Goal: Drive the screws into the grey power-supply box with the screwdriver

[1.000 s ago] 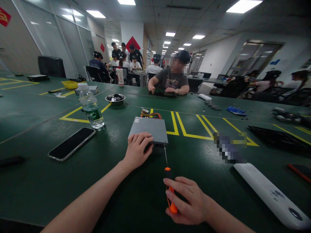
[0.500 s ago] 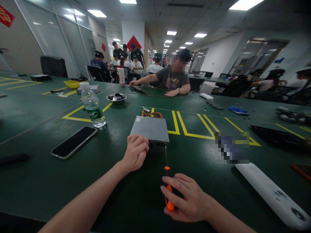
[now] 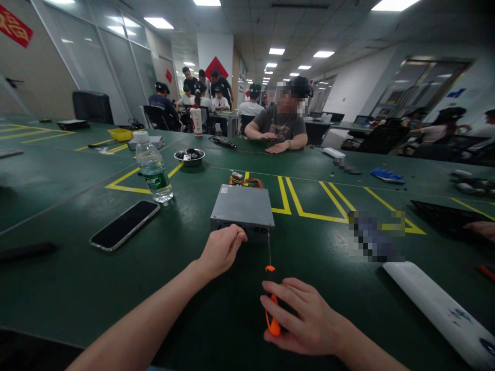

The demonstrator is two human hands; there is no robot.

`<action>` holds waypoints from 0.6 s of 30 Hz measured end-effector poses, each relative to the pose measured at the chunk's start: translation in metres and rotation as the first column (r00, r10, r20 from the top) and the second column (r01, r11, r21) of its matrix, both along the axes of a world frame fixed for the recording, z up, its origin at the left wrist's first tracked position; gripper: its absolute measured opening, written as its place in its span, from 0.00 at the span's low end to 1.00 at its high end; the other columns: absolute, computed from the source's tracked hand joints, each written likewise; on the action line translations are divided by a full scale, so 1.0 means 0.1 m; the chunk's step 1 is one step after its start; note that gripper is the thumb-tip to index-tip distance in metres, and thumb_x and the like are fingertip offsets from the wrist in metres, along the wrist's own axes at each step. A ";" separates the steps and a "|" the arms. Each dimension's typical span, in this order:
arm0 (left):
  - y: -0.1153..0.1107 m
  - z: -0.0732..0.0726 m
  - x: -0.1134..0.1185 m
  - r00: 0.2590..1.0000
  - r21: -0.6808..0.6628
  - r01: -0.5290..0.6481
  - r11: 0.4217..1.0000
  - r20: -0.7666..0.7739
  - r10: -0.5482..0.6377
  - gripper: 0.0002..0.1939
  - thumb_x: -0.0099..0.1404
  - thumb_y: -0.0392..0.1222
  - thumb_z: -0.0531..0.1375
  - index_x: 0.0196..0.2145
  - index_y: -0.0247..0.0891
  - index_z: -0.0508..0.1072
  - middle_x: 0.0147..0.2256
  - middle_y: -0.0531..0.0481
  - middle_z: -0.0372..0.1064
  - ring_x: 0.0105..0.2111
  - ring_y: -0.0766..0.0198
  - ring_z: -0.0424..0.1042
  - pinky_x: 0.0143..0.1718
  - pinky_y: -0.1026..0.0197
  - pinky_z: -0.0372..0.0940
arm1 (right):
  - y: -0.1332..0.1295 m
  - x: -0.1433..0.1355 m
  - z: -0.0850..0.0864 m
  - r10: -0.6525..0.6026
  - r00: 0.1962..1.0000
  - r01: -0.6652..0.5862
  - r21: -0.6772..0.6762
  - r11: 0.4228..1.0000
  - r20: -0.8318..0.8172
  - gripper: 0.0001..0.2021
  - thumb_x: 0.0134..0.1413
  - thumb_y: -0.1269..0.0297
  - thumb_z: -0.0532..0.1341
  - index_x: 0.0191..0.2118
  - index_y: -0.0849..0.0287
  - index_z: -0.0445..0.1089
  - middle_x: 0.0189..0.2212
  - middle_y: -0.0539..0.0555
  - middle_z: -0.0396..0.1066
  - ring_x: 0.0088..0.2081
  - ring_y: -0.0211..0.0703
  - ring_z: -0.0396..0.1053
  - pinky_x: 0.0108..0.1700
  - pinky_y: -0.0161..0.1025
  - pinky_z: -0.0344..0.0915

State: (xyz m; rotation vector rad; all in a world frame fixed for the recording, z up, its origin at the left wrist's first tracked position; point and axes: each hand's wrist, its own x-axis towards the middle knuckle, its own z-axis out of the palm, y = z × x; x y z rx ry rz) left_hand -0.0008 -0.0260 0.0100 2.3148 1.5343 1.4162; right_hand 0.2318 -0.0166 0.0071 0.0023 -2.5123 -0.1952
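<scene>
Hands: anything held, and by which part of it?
Right hand: screwdriver, by its orange-and-black handle. Left hand: at the front of the metal box; can't tell if it holds anything.

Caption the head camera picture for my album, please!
Right hand aims an orange-handled screwdriver at a gray metal box; left hand at its front.

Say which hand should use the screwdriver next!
Probably the right hand: it holds the screwdriver, shaft pointing at the grey box. The left hand, by the box's front, shows no tool.
</scene>
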 end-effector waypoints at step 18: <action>0.00 0.04 0.11 0.840 -0.237 0.252 0.938 0.535 -0.091 0.09 0.65 0.41 0.52 0.39 0.38 0.69 0.31 0.51 0.71 0.28 0.69 0.68 0.32 0.63 0.65 | -0.03 0.00 0.02 -0.011 1.000 0.011 -0.018 1.000 0.011 0.12 0.54 0.63 0.55 0.42 0.62 0.68 0.39 0.63 0.71 0.30 0.41 0.70 0.36 0.41 0.67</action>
